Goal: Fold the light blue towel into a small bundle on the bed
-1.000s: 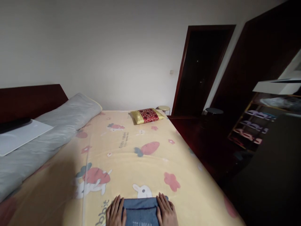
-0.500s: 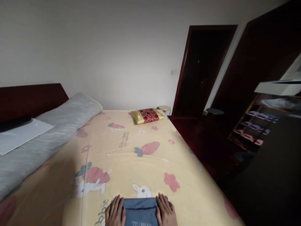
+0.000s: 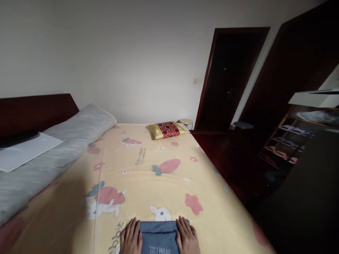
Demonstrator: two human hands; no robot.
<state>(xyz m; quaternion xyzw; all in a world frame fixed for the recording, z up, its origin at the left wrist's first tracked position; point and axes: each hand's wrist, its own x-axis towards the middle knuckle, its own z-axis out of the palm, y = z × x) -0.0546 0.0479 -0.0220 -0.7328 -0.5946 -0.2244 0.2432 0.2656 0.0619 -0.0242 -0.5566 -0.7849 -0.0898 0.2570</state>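
Observation:
A folded blue-grey cloth (image 3: 159,237) with pale lettering lies on the yellow cartoon-print bedspread (image 3: 148,176) at the bottom edge of the head view. My left hand (image 3: 130,239) rests flat along the cloth's left side, fingers stretched forward. Along the right side lies my right hand (image 3: 187,237), also flat with fingers extended. Both hands press beside or on the cloth's edges; neither grips it.
A long grey bolster (image 3: 66,141) runs along the dark headboard (image 3: 34,111) at left, with a white board (image 3: 23,151) on it. A red and gold cushion (image 3: 166,129) sits at the far end. Dark doorway (image 3: 227,77), small stools and shelves stand at right.
Both hands and the cloth stay put. Only the view has shifted slightly.

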